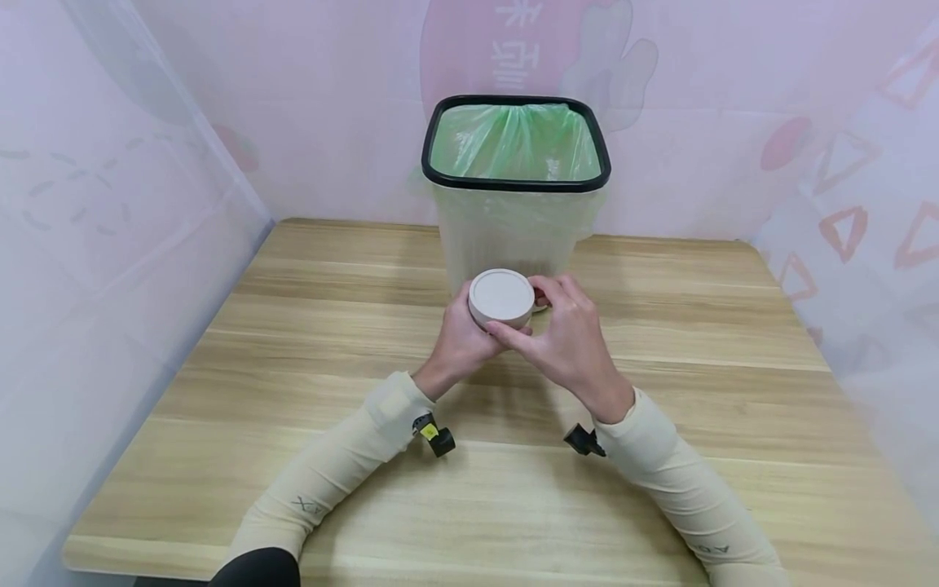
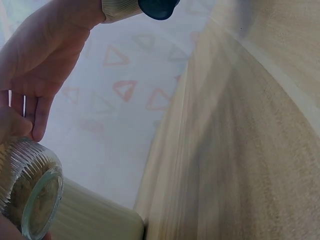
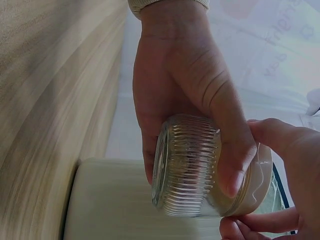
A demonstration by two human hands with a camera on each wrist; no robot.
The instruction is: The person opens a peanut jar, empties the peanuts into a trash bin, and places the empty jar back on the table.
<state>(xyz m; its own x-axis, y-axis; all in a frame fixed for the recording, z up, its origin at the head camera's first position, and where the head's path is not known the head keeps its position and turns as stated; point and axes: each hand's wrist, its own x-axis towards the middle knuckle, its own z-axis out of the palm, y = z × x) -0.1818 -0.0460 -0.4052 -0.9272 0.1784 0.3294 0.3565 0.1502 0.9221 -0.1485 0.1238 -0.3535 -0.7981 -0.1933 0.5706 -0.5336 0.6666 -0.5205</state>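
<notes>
A ribbed glass jar (image 3: 187, 167) with a pale, round lid (image 1: 502, 295) is held up over the table, its contents too unclear to name. My left hand (image 1: 462, 334) grips the jar's body from the left, thumb along its side below the lid. From the right, my right hand (image 1: 568, 334) pinches the lid's edge between thumb and fingers, as the right wrist view shows. The left wrist view shows the jar's glass base (image 2: 44, 202), with the right hand's fingers (image 2: 42, 117) above it.
Behind the hands a bin (image 1: 506, 232) stands on the wooden table (image 1: 293, 326). It has a black rim (image 1: 513, 186) and a green plastic liner (image 1: 506, 139). Pale printed curtains (image 1: 330, 106) enclose the back and sides.
</notes>
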